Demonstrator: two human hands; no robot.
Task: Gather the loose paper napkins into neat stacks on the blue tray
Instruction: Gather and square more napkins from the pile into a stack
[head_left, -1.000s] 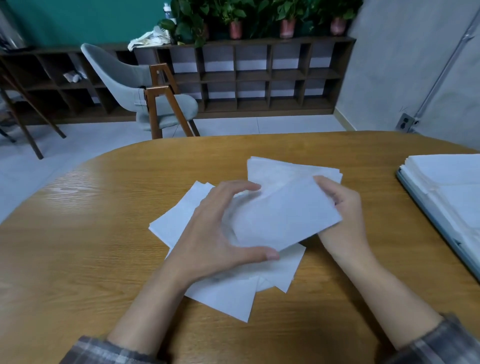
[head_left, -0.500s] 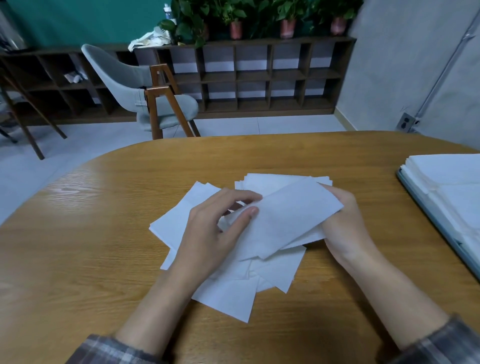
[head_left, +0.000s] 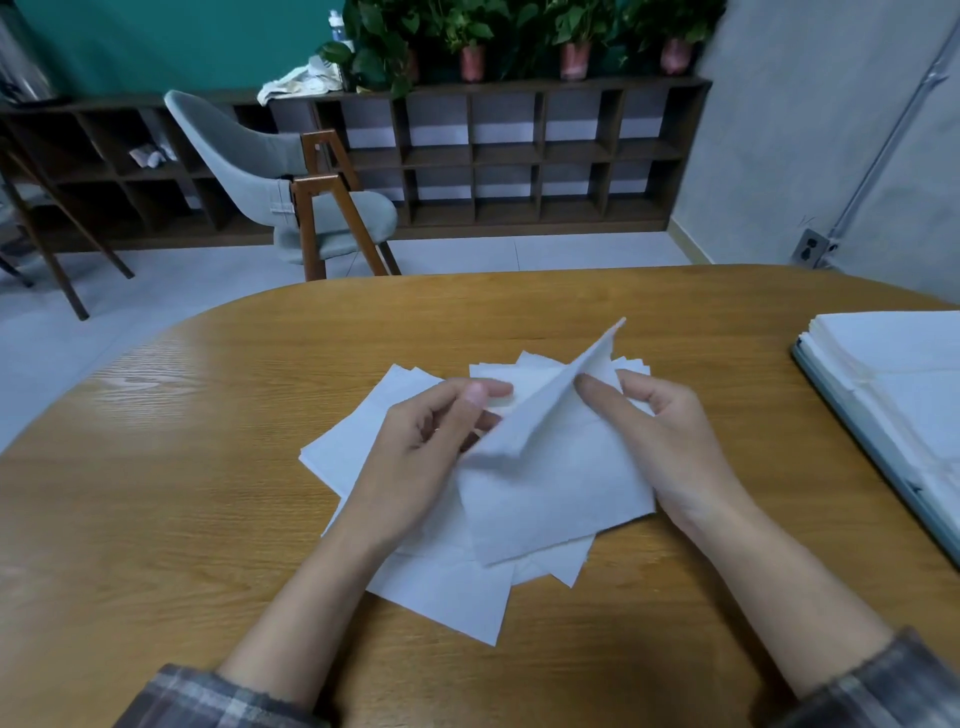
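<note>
Two hands are in play, and we count one sheet off the counter (head_left: 156, 493). The left hand (head_left: 415, 457) has its fingers (head_left: 483, 421) curled in narrow at the near-left edge of the lifted napkin (head_left: 545, 467), thumb over the top, pinching it. The right hand (head_left: 670, 441) grips the same sheet from the other side. One digit lies along the inside of the fold and the rest are curled behind the paper. Between the two sets of fingers the sheet bends, and one corner stands up just past the fingertips.

Under both hands lie the loose napkins (head_left: 447, 587), fanned out flat on the counter. We see corners poking out left of the left fingers, toward us, and past the right fingertips. The sheets overlap too much for a true count.

Well off to the right of the right fingers sits one blue tray (head_left: 852, 431), and only its near-left rim shows. The stacks (head_left: 893, 353) on it look like two, one beyond the other, but the frame edge cuts them off, so we can't be sure.

Two plaid sleeves (head_left: 208, 696) clip the bottom corners. Far beyond the fingers we make out one grey chair (head_left: 260, 171) and a long cubby shelf (head_left: 519, 156) with three pink pots (head_left: 471, 62) on top. The plants in them are cut off at the top of the picture.
</note>
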